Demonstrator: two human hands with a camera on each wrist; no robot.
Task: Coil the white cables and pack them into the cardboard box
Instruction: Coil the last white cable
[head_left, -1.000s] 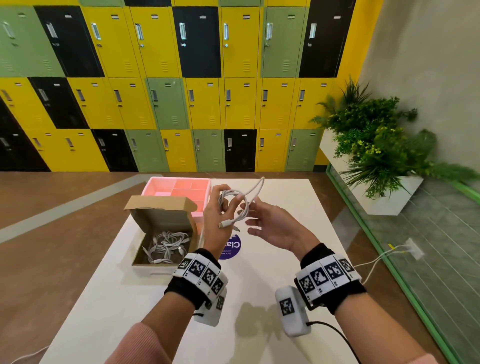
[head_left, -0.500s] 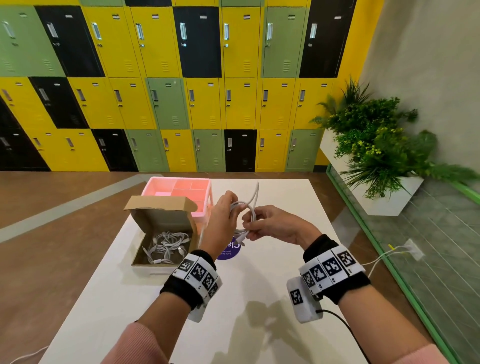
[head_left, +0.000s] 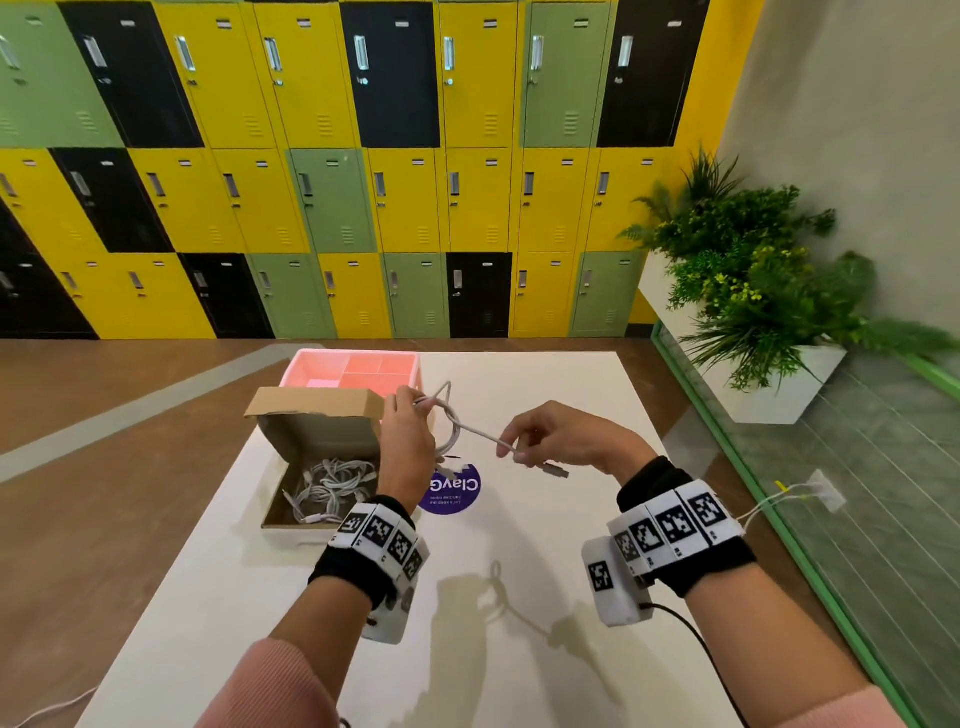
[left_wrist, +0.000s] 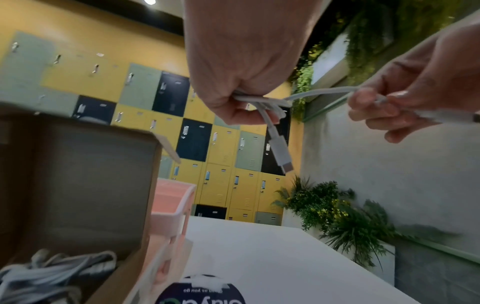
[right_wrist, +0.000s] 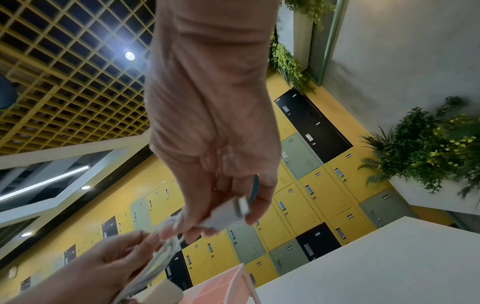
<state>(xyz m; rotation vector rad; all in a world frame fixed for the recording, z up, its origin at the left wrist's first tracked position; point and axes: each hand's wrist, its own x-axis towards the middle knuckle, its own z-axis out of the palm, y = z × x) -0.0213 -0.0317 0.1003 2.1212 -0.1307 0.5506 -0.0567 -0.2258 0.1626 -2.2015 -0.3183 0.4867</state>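
Note:
A white cable (head_left: 470, 428) hangs in the air over the white table (head_left: 545, 597), wound into a small loop. My left hand (head_left: 408, 421) pinches the coil's loops (left_wrist: 262, 100) together, and one plug (left_wrist: 281, 159) dangles below it. To the right, my right hand (head_left: 519, 447) pinches the free end near the other plug (head_left: 553, 470), pulled out sideways from the coil (right_wrist: 166, 253). The open cardboard box (head_left: 275, 522) stands left of my left hand, with several coiled white cables (head_left: 332, 488) inside and its lid (head_left: 317, 402) raised.
A pink compartment tray (head_left: 353, 366) stands right behind the box. A round purple sticker (head_left: 452, 491) lies on the table under the hands. A white planter with green plants (head_left: 753, 291) and a green-framed glass wall (head_left: 831, 519) stand at the right; lockers line the back.
My hands have drawn apart: the right one moved right, pulling the cable's free end out of the coil. The left hand stays near the box, holding the loops.

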